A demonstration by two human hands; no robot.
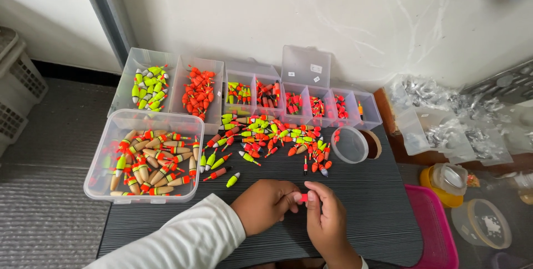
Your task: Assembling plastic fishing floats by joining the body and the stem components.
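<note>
Small red float piece (303, 197), lower centre of the frame: being pinched between both hands above the dark table (377, 202).

The left hand (265, 205) and right hand (328, 219) are closing their fingertips on it from either side. Judged risks: the tiny piece is likely slipping free and rolling off the table's near edge; a sleeve or wrist is apt to be scattering the loose pile of floats (272, 138) just above, or nudging the round clear lid (350, 145) and the open tub of larger floats (145, 158) at centre left.
</note>
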